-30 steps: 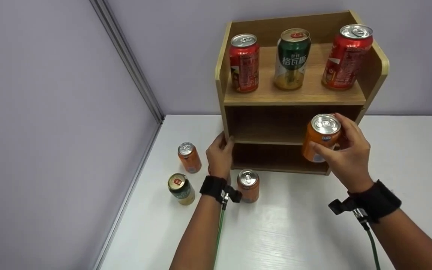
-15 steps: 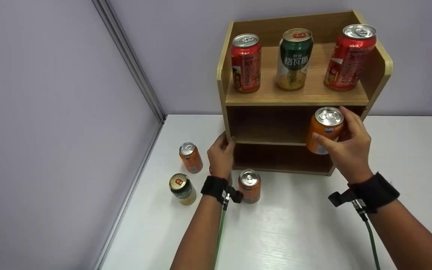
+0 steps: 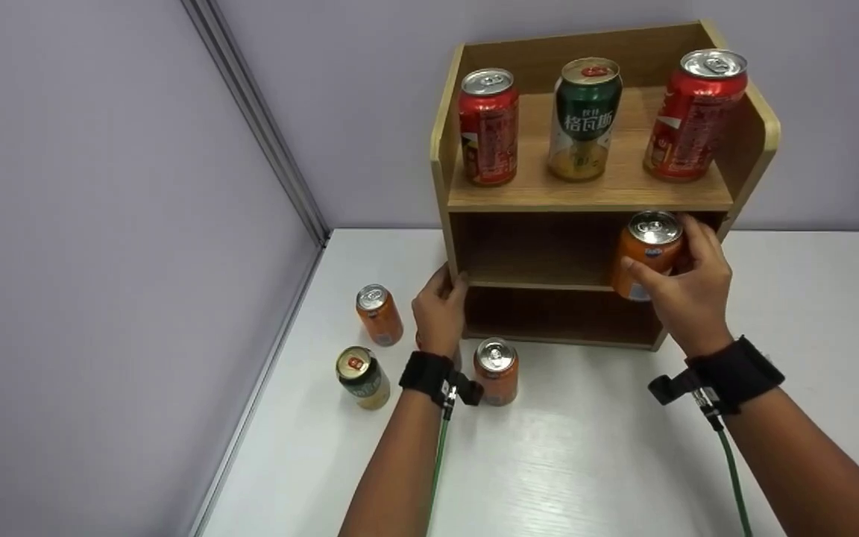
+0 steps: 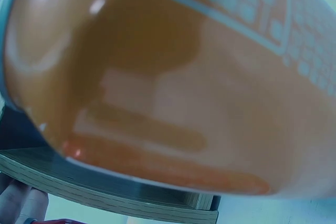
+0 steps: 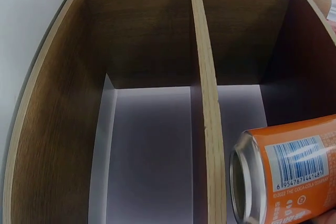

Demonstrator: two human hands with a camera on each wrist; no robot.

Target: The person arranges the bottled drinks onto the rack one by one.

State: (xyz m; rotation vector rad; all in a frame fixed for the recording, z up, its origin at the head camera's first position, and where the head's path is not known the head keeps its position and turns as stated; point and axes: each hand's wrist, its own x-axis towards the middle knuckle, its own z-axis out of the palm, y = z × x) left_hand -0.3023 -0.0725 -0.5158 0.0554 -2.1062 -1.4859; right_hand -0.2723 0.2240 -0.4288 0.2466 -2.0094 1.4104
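My right hand point(image 3: 687, 287) holds an orange Fanta can point(image 3: 649, 257) upright at the right front of the wooden shelf's middle compartment. In the right wrist view the can's point(image 5: 294, 171) base is beside the middle board, its barcode showing. My left hand point(image 3: 441, 313) grips the left side panel of the wooden shelf point(image 3: 590, 198), thumb at the front edge. Near the left wrist stands another orange can point(image 3: 496, 380), which fills much of the left wrist view as a close orange can point(image 4: 157, 93). A red thing behind the left hand is mostly hidden.
On the top board stand a red can point(image 3: 489, 134), a green-and-gold can point(image 3: 584, 119) and a second red can point(image 3: 696, 115). Left of the shelf, on the white table point(image 3: 579, 462), stand an orange can point(image 3: 379, 317) and a green-and-gold can point(image 3: 364, 379). A wall point(image 3: 139, 261) borders the left.
My right hand has raised the Fanta can slightly and carried it in toward the middle compartment. My left hand stays on the shelf's side panel.
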